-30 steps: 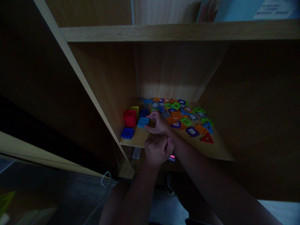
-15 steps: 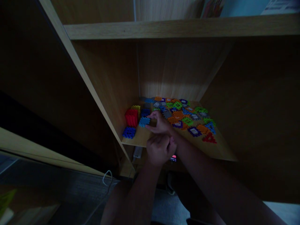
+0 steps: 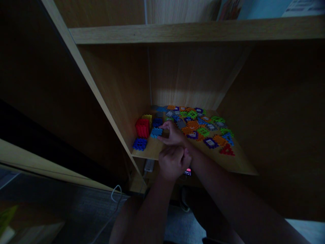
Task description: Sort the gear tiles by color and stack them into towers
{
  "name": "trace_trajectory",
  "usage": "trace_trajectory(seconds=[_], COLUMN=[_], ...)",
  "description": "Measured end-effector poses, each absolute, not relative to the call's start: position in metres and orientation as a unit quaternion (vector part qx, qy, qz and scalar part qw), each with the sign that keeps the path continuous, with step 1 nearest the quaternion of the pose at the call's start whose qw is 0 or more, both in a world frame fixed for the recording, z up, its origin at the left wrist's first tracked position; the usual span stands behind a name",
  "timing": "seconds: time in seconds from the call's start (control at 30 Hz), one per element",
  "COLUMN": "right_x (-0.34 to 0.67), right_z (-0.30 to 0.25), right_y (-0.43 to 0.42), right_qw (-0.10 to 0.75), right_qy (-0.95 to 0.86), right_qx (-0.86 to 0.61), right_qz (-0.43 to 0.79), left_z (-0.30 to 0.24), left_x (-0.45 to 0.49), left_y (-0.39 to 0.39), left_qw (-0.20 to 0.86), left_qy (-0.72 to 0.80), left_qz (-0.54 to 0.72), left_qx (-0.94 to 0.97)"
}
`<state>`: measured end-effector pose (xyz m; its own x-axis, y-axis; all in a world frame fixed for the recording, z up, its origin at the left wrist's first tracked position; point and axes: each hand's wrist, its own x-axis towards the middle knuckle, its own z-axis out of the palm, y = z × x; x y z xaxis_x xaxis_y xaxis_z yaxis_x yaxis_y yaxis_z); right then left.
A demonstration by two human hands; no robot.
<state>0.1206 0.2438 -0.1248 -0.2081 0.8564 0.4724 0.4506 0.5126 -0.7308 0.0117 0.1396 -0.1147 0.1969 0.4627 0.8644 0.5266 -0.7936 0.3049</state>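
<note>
- Down front, the left hand (image 3: 172, 163) is balled into a clenched fist, knuckles up against the right wrist; nothing visible in it.
- Right across it comes the right hand (image 3: 174, 135), fingers closed in a pinch on a light-blue interlocking block cube (image 3: 155, 133)!
- That cube sits low on the wooden shelf (image 3: 149, 151), near the front edge, just beside a dark-blue block cube (image 3: 139, 144) and a red block cube (image 3: 142, 128).
- Just behind, a yellow block (image 3: 147, 118) and a navy block cube (image 3: 157, 122) stand close together.
- Spreading right, flat multicoloured waffle pieces (image 3: 203, 128) lie scattered, a red triangular piece (image 3: 226, 150) out at the front corner.
- Farther up, a wooden shelf board (image 3: 177, 34) runs overhead, with a book (image 3: 256, 8) standing on it.
</note>
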Motion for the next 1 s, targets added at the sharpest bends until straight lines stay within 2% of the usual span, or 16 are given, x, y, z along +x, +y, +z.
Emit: trace_trajectory(seconds=[0.43, 0.77, 1.0], right_x=[0.121, 0.124, 0.138], right_z=[-0.117, -0.109, -0.086], right_y=[0.238, 0.231, 0.218], right_qw=[0.436, 0.422, 0.389], right_qy=[-0.748, -0.753, -0.759], right_qx=[-0.456, -0.483, -0.521], right_qz=[0.207, 0.149, 0.038], left_z=[-0.113, -0.114, -0.113], left_x=[0.012, 0.012, 0.011], left_y=[0.14, 0.14, 0.139], left_qw=[0.033, 0.033, 0.033], left_qy=[-0.316, -0.308, -0.311], left_qz=[-0.55, -0.551, -0.541], left_qx=[-0.772, -0.775, -0.781])
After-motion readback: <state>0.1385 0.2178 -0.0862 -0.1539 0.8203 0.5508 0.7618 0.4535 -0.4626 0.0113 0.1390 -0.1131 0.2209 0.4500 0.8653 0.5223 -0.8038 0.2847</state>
